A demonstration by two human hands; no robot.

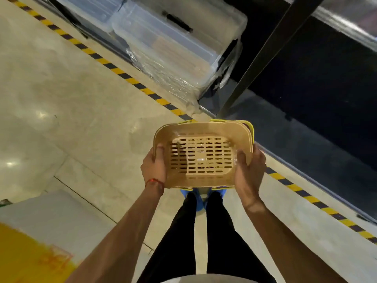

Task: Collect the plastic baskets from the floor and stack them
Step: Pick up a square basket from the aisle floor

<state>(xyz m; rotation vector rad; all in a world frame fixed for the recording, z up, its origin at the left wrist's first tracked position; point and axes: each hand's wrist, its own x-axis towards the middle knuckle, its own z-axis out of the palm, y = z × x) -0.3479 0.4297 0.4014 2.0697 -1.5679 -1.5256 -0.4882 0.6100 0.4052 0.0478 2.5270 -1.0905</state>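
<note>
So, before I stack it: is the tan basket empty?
Empty, it seems: the tan basket shows its slotted bottom bare, apart from a small shiny patch.

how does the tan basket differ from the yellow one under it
The tan basket is beige; the yellow basket is bright yellow. The tan basket sits on top with its slotted floor in view; the yellow basket shows only rim slivers beneath it. Both are held together between the left hand and right hand.
</note>
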